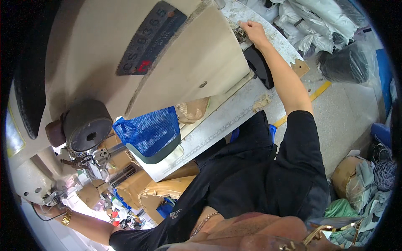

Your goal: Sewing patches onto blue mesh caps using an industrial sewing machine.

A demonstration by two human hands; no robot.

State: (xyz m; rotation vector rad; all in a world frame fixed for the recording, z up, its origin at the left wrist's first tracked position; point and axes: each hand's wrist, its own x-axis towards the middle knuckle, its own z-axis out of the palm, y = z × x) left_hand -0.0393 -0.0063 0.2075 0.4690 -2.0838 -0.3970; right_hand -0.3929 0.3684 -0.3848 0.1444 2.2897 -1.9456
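Observation:
A large cream sewing machine (217, 62) with a dark label plate fills the upper left. My right hand (253, 33) is at the far end of the white table, its fingers closed beside a small metal mechanism (240, 35); what they pinch, if anything, is too small to make out. At the lower left, my left hand (47, 210) is beside the machine's metal needle-end parts (54, 196), with a gold band (66, 216) on the wrist. Its fingers are mostly hidden. A blue mesh cap (146, 131) with a grey brim sits at the table's edge, touched by neither hand.
The white tabletop (201, 136) has a ruler-like strip along its near edge. A black flat piece (258, 67) lies under my right forearm. Wrapped plastic bundles (305, 25) stand at the upper right, cardboard boxes (167, 188) below the table, and a yellow line (320, 90) marks the floor.

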